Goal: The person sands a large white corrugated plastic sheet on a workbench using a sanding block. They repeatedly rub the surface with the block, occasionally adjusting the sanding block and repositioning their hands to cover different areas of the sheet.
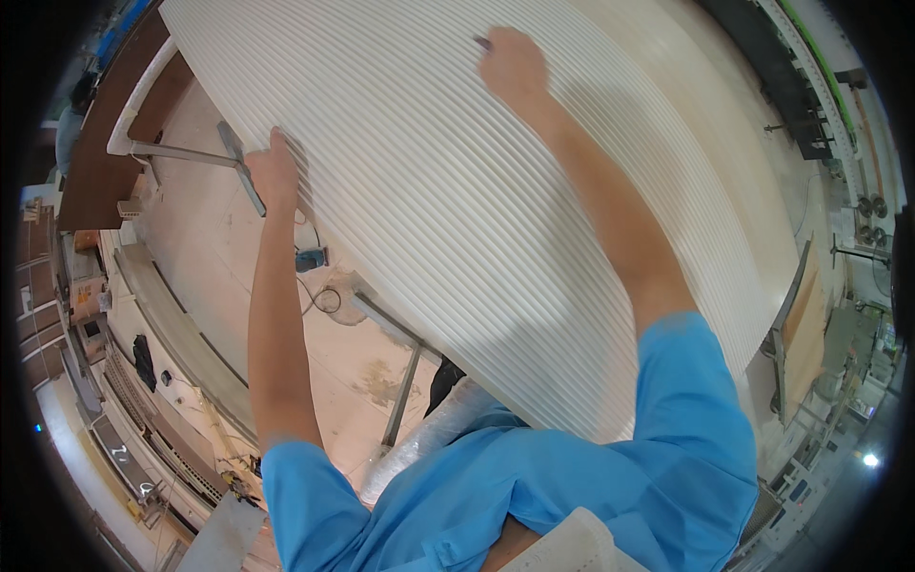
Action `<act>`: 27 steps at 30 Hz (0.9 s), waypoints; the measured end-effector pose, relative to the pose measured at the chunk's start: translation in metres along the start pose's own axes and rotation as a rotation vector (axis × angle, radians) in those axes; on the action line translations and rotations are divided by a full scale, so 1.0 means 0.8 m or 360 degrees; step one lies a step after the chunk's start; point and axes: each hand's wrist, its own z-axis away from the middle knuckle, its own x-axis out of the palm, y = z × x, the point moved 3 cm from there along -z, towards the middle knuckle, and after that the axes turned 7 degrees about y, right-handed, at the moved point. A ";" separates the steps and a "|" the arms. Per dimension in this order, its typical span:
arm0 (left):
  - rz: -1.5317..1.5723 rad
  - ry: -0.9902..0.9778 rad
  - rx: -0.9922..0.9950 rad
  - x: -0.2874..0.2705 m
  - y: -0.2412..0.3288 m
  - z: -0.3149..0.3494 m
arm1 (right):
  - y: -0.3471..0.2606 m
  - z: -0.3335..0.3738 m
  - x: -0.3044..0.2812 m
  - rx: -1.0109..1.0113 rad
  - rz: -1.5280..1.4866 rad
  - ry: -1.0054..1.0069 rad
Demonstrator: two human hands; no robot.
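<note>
A large white ribbed panel (429, 191) slants across the view, its narrow grooves running lengthwise. My left hand (274, 173) grips its left edge, one digit stretched along the edge and the other fingers partly hidden. Over the far part of the panel my right hand (515, 69) is closed, with the dark tip of a small object (483, 43) poking out on its left side. The rest of that object is inside the fist, so its kind does not show. My right arm casts a shadow on the ribs.
Metal stand legs (405, 391) show below the panel's left edge. On the floor lie a blue power tool (311, 258) and a looped cable (327, 301). Clear plastic wrap (419, 443) is near my body. Long boards (181, 324) lie at left; a wooden board (803, 334) leans at right.
</note>
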 end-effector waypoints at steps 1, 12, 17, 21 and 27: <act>0.0004 0.0003 -0.0007 0.000 0.002 0.000 | -0.016 -0.026 0.019 0.0079 0.0013 -0.0050; 0.0022 -0.0066 0.0018 -0.006 0.000 0.004 | 0.139 0.255 -0.211 -0.0244 0.0274 0.0020; 0.0039 -0.0085 0.0007 0.002 -0.005 0.004 | 0.164 0.357 -0.322 -0.0041 0.0400 0.0022; 0.0097 -0.0044 0.0044 0.011 -0.020 -0.019 | 0.116 0.217 -0.182 -0.0171 0.0169 0.0118; -0.0449 -0.0274 0.0378 0.029 -0.036 -0.058 | -0.005 -0.019 0.037 -0.0026 -0.0066 0.0051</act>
